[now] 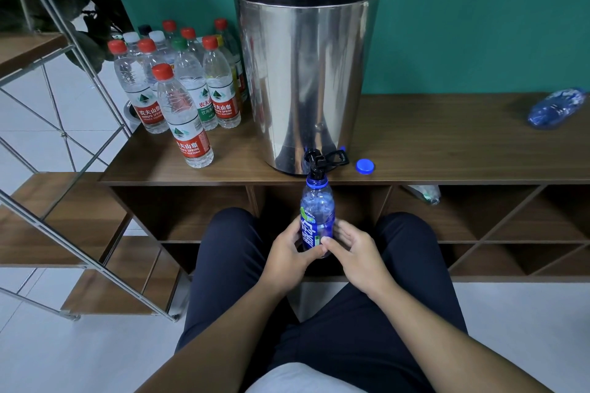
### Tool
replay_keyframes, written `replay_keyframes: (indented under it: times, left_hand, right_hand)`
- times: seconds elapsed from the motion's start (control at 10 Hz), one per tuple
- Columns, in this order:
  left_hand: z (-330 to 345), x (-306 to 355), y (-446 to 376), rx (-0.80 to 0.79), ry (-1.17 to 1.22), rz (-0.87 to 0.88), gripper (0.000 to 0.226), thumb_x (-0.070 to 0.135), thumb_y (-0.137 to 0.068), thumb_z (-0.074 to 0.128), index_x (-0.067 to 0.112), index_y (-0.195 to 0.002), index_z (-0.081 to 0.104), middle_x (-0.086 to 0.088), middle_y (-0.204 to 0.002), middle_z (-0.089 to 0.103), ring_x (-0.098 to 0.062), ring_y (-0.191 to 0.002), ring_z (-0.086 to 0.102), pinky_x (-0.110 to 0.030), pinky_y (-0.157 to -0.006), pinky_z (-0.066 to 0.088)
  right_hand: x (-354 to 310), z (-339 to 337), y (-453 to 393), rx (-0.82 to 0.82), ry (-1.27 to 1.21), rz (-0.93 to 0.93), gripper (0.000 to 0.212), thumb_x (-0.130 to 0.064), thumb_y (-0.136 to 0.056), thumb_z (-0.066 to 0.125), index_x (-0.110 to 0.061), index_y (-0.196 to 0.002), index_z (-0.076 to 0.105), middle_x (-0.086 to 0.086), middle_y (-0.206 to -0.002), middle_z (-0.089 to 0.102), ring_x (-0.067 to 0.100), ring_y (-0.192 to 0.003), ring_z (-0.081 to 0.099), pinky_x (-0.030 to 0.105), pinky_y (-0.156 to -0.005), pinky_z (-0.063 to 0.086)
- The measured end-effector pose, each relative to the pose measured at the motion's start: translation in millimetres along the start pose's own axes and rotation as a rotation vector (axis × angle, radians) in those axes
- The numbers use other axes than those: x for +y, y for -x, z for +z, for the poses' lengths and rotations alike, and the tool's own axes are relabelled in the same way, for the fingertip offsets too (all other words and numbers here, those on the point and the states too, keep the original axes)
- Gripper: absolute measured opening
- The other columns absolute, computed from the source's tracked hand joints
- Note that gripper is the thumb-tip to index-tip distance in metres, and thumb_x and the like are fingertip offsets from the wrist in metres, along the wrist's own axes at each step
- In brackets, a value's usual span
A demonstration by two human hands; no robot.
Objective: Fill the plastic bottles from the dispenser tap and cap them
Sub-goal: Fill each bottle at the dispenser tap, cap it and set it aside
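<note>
A blue-labelled plastic bottle stands upright without a cap, its mouth right under the black tap of the steel dispenser. My left hand grips the bottle's lower part from the left. My right hand holds it from the right, thumb on the label. The bottle's blue cap lies on the wooden shelf top, just right of the tap.
Several capped bottles with red, white and green caps stand left of the dispenser. A crumpled blue bottle lies at the far right of the shelf top. A metal-framed wooden shelf unit stands at left. My knees sit below the shelf edge.
</note>
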State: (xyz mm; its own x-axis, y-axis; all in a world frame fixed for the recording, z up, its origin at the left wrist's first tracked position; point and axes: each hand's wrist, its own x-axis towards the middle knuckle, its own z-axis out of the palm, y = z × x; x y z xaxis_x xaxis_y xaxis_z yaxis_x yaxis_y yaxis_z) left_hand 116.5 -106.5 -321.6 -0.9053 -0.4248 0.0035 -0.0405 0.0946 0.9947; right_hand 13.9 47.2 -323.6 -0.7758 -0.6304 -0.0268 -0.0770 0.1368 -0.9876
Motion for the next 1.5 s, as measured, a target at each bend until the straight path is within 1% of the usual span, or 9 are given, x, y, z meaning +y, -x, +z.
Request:
replay_keyframes:
  times: [0.2,0.3,0.5,0.7,0.9,1.1,1.4,1.5]
  left_hand:
    - [-0.2,-0.2,-0.3,-0.002,-0.001,0.004,0.056,0.004,-0.097,0.084,0.023,-0.146,0.066,-0.001,-0.134,0.078,-0.026,-0.129,0.072,-0.061,-0.109,0.059]
    - [0.0,-0.4,-0.2,0.001,-0.007,0.0,0.056,0.003,-0.097,0.083,0.023,-0.146,0.066,0.0,-0.132,0.079,-0.024,-0.128,0.073,-0.057,-0.11,0.06]
    - [-0.2,-1.5,-0.7,0.006,-0.007,-0.003,0.056,0.002,-0.097,0.084,0.022,-0.146,0.066,-0.002,-0.131,0.079,-0.024,-0.127,0.073,-0.058,-0.107,0.062]
    - [0.6,-1.6,-0.6,0.006,0.009,-0.017,0.058,-0.001,-0.096,0.083,0.022,-0.147,0.066,-0.003,-0.132,0.079,-0.026,-0.128,0.073,-0.057,-0.106,0.063]
    - [0.6,-1.6,0.0,0.001,0.008,-0.02,0.06,-0.002,-0.096,0.083,0.021,-0.148,0.065,-0.003,-0.13,0.079,-0.026,-0.125,0.074,-0.056,-0.105,0.064]
    - [0.0,-1.3,0.0,-0.002,-0.004,-0.012,0.059,0.002,-0.096,0.084,0.023,-0.148,0.066,-0.001,-0.132,0.079,-0.026,-0.127,0.073,-0.057,-0.107,0.062]
    - [-0.1,-1.8,-0.3,0.004,0.002,-0.007,0.057,0.001,-0.096,0.084,0.022,-0.145,0.067,-0.002,-0.13,0.079,-0.025,-0.126,0.074,-0.057,-0.108,0.061]
    - [0.2,-1.5,-0.2,0.002,0.015,-0.011,0.057,-0.001,-0.096,0.083,0.022,-0.145,0.067,-0.002,-0.132,0.079,-0.024,-0.128,0.073,-0.056,-0.11,0.06]
  right_hand:
    - [0.1,0.0,-0.1,0.005,0.007,-0.002,0.05,-0.004,-0.106,0.072,-0.014,-0.154,0.063,-0.004,-0.146,0.074,0.015,-0.141,0.066,0.049,-0.125,0.048]
    - [0.5,-0.1,-0.4,0.003,0.007,-0.003,0.049,-0.005,-0.106,0.072,-0.014,-0.154,0.064,-0.004,-0.146,0.074,0.015,-0.141,0.066,0.049,-0.125,0.048]
    - [-0.7,0.0,0.2,0.013,0.017,-0.003,0.05,-0.004,-0.106,0.073,-0.015,-0.154,0.064,-0.007,-0.146,0.073,0.012,-0.141,0.066,0.047,-0.125,0.048]
    - [-1.2,-0.6,0.7,0.001,0.024,-0.004,0.052,-0.007,-0.106,0.074,-0.016,-0.155,0.062,-0.007,-0.148,0.072,0.012,-0.141,0.065,0.049,-0.125,0.048]
    - [-1.7,-0.7,1.2,0.003,0.024,-0.006,0.05,-0.006,-0.106,0.073,-0.017,-0.154,0.064,-0.008,-0.147,0.073,0.012,-0.141,0.065,0.049,-0.125,0.048]
    - [-1.3,-1.1,1.3,0.0,0.011,-0.008,0.051,-0.007,-0.106,0.073,-0.016,-0.155,0.063,-0.007,-0.146,0.073,0.012,-0.14,0.066,0.048,-0.125,0.049]
    - [-1.9,-0.8,1.2,0.001,0.011,-0.014,0.049,-0.004,-0.106,0.073,-0.015,-0.153,0.064,-0.008,-0.144,0.075,0.011,-0.139,0.067,0.042,-0.123,0.05]
    - [-1.0,-0.5,1.0,0.001,0.009,-0.018,0.049,-0.004,-0.105,0.073,-0.017,-0.152,0.065,-0.009,-0.144,0.074,0.011,-0.139,0.067,0.042,-0.124,0.05]
